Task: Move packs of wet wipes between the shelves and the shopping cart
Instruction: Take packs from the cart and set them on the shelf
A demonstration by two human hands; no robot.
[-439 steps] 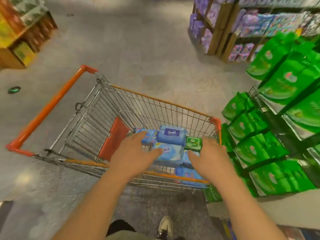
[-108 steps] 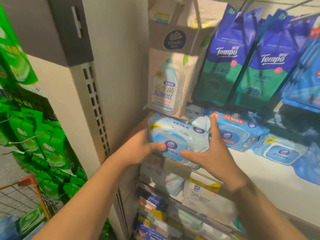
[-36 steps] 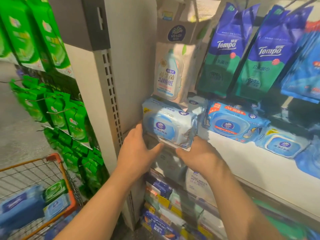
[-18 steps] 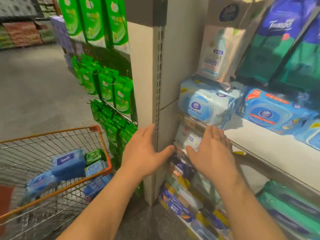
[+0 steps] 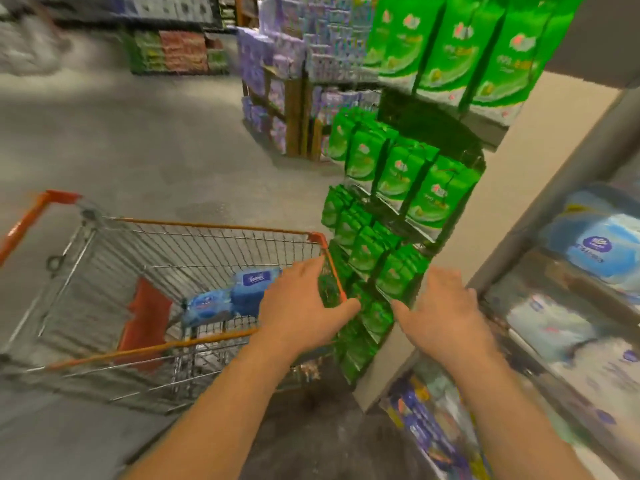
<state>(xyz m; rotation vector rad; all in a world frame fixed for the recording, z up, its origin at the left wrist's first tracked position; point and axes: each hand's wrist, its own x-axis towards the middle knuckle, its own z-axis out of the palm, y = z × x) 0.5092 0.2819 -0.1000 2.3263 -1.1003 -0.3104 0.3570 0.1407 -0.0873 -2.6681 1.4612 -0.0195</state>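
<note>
**Empty hands between cart and shelf**

From the head camera, both arms reach forward and neither hand carries anything. The left hand (image 5: pixel 304 306) is spread, fingers straight and thumb out, held over the near right corner of the shopping cart (image 5: pixel 207 227). The right hand (image 5: pixel 446 306) is also spread and relaxed, hanging in front of the beige shelf upright (image 5: pixel 498 209).

The blue packs of wet wipes (image 5: pixel 235 296) lie in the cart's basket, just left of the left hand and lower, against the right-hand wire wall. A light blue pack (image 5: pixel 595 244) sits on the shelf (image 5: pixel 588 296) at the far right, above and beyond the right hand, well apart from it.

The cart's orange rim runs right under the left hand; the top of the basket is open. The grey floor (image 5: pixel 156 140) spreads wide behind the cart and to its left.

Green hanging packs (image 5: pixel 398 188) fill a rack between the cart's corner and the upright, directly ahead of both hands. Lower shelves at right hold more packs, too blurred to read. Purple goods (image 5: pixel 277 64) are stacked farther down the aisle.
</note>
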